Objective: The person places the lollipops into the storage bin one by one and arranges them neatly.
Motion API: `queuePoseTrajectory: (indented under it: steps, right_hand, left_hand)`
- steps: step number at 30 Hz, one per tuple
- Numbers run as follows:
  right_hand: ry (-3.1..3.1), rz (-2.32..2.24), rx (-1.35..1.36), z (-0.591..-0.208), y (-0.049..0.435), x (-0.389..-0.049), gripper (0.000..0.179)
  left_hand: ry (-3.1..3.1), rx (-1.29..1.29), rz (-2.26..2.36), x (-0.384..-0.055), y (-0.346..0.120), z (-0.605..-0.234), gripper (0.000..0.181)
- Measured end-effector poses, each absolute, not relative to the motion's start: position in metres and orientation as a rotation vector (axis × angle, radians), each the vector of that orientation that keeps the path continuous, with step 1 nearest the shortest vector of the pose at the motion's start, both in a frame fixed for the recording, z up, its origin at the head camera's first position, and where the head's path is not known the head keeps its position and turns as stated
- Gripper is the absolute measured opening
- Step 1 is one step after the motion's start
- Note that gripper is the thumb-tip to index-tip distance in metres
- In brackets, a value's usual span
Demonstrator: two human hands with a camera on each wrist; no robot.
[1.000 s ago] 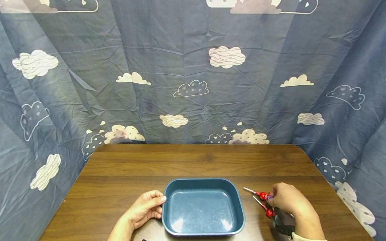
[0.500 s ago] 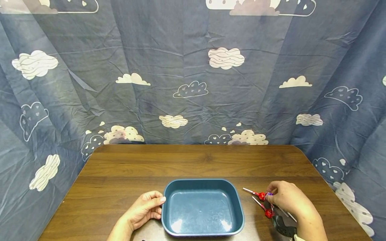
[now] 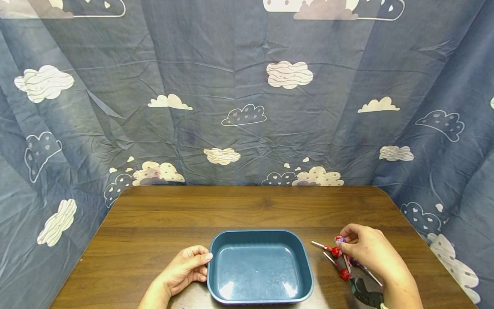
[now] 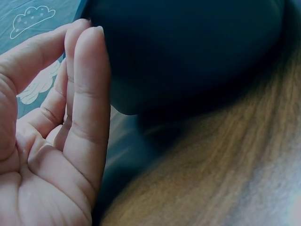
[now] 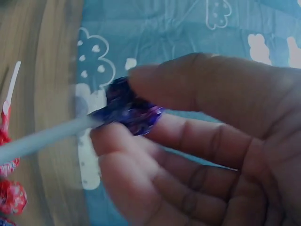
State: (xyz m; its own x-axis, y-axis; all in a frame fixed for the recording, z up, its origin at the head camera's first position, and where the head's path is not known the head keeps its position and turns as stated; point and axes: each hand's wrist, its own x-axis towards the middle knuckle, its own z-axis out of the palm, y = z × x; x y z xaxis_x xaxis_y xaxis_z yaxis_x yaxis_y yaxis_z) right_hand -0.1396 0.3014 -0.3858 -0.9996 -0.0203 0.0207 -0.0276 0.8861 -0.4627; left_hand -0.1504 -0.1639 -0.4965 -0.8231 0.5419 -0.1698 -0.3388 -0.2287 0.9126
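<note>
On the table sits a deep blue plastic tray, and my left hand pinches its left rim between thumb and fingers. The left wrist view shows the fingertips against the dark outer wall of the tray. To the right of the tray, my right hand holds a purple-wrapped lollipop by its head, above the table. Its white stick points toward the camera in the right wrist view. Below that hand lie two red-wrapped lollipops, one farther back and one nearer, plus a dark purple one partly hidden.
The brown wooden table reaches back to a blue cloud-patterned curtain. A black strap is worn on the right wrist.
My right hand has risen slightly from the group of lollipops, lifting the purple one with it. More of the lollipops below now shows. The left hand and tray have stayed put.
</note>
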Motion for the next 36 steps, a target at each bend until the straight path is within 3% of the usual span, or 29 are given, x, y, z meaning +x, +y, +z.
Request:
queuePoseTrajectory:
  steps: [10,36]
  right_hand:
    - [-2.839,1.058,0.055,-0.375,0.273,-0.135,0.028]
    - [-2.730,1.240,0.156,-0.362,0.202,-0.142,0.021]
  left_hand:
    - [1.480,0.234,2.086,-0.150,-0.166,-0.497,0.010]
    - [1.499,0.208,2.074,-0.154,-0.165,-0.500,0.008]
